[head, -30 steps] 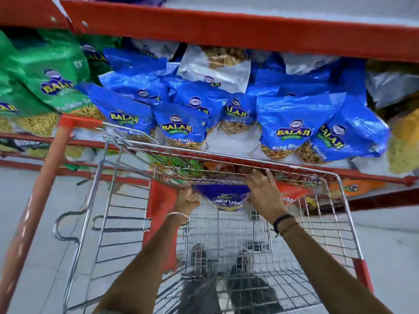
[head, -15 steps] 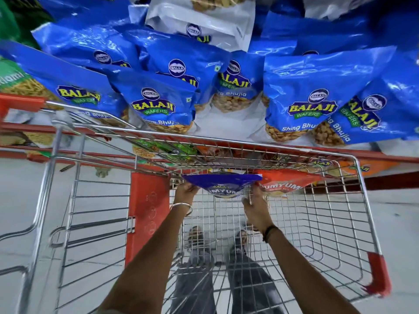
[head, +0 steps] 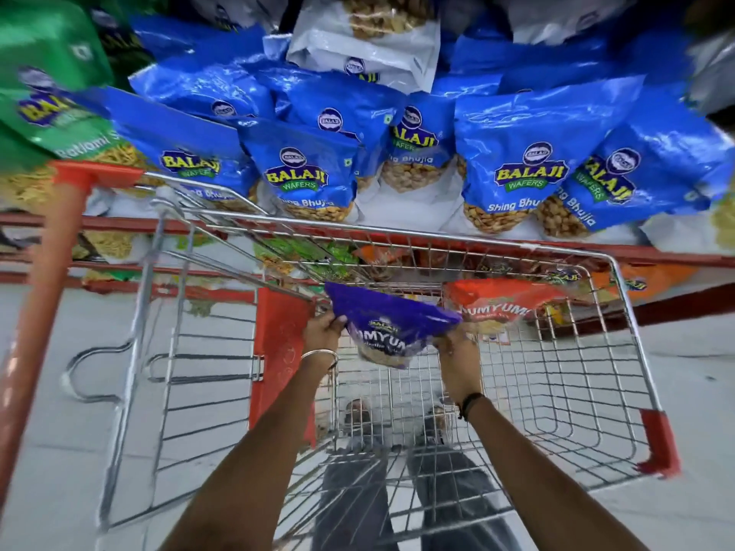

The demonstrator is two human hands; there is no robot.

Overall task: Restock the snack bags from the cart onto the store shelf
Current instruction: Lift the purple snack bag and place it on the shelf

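Both my hands hold a purple snack bag (head: pixel 391 326) inside the wire cart (head: pixel 620 351), near its far wall. My left hand (head: pixel 324 332) grips the bag's left edge and my right hand (head: pixel 457 351) grips its right side. The bag is tilted, top towards the shelf. An orange snack bag (head: pixel 497 306) lies in the cart just right of it. The store shelf (head: pixel 397 208) beyond the cart carries several blue Balaji bags (head: pixel 517 161) standing in rows.
Green bags (head: pixel 51 97) stand on the shelf at left and a white bag (head: pixel 366 53) lies on top of the blue ones. A lower shelf behind the cart holds green and orange bags. The cart's red handle (head: pixel 51 264) rises at left. My legs show through the cart's floor.
The purple bag has risen a little off the cart's floor in both hands and tilted. The view has swung slightly, so the shelf looks closer.
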